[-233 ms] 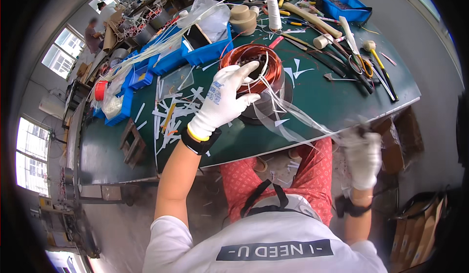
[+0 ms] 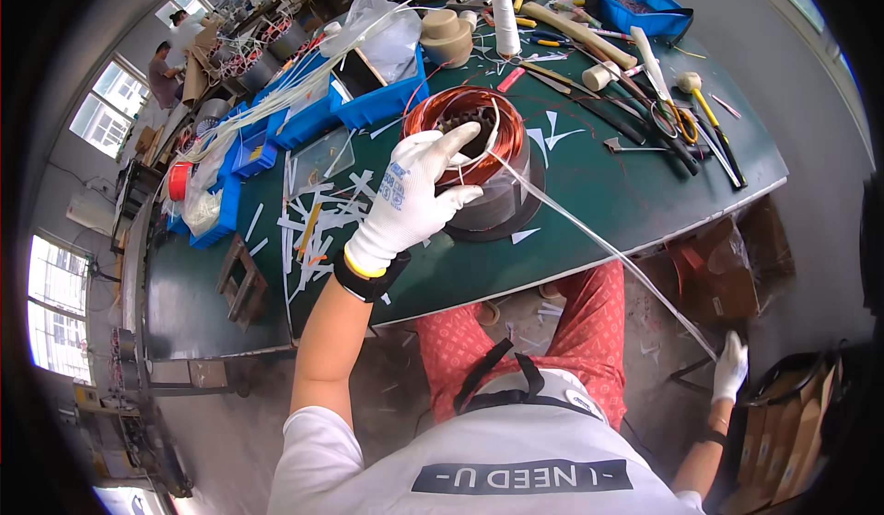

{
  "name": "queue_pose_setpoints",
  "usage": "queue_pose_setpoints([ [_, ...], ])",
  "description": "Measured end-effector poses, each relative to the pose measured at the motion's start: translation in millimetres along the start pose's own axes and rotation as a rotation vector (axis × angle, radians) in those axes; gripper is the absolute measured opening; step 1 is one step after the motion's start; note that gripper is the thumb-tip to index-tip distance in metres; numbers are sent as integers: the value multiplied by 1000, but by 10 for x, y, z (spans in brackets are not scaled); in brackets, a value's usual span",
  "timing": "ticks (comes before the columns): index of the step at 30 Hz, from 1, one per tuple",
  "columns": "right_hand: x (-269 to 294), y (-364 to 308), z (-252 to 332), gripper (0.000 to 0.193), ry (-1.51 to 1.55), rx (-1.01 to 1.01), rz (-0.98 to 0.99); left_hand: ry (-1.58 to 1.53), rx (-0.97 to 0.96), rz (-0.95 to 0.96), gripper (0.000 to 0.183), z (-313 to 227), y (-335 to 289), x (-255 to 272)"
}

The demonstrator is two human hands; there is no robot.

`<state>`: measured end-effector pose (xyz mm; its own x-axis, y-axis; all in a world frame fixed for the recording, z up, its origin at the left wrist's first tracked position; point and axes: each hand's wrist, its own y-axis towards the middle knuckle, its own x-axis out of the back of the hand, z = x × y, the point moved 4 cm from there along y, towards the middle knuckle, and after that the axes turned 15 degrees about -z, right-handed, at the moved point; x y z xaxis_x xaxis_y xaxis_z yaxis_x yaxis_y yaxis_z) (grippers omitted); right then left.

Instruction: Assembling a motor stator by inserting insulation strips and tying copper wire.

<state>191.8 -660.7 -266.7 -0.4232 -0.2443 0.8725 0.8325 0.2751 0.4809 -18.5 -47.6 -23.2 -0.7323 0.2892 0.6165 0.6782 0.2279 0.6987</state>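
Note:
A motor stator (image 2: 517,133) with a thick ring of copper winding stands on the green bench in front of me. My left hand (image 2: 410,197), in a white knitted glove, grips the near left side of the winding, its fingers over the rim toward the bore and its thumb low on the outside. A white lacing cord (image 2: 612,250) loops through the winding and runs taut down to the right, past the bench edge. At its far end my right hand (image 2: 730,368), also gloved, is closed on the cord, well out from my body.
White paper strips (image 2: 318,225) and a small wooden frame (image 2: 242,280) lie left of the stator. Blue bins (image 2: 387,91) stand behind them. A thread cone (image 2: 505,22), scissors (image 2: 677,123) and a mallet (image 2: 709,100) are farther back. Cardboard boxes (image 2: 718,271) sit at lower right.
My right hand has moved down and outward to the right, away from the bench. The cord strands, loose and spread before, are drawn into one straight line. My left hand stays on the winding.

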Motion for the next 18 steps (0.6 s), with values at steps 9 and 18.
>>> queue_pose_setpoints([
  [9,976,607,3426,23,1010,288,375,-66,17,-5,57,39,-65,1],
  [18,1313,1627,4944,24,1048,230,146,-138,43,-71,40,-73,30,5],
])
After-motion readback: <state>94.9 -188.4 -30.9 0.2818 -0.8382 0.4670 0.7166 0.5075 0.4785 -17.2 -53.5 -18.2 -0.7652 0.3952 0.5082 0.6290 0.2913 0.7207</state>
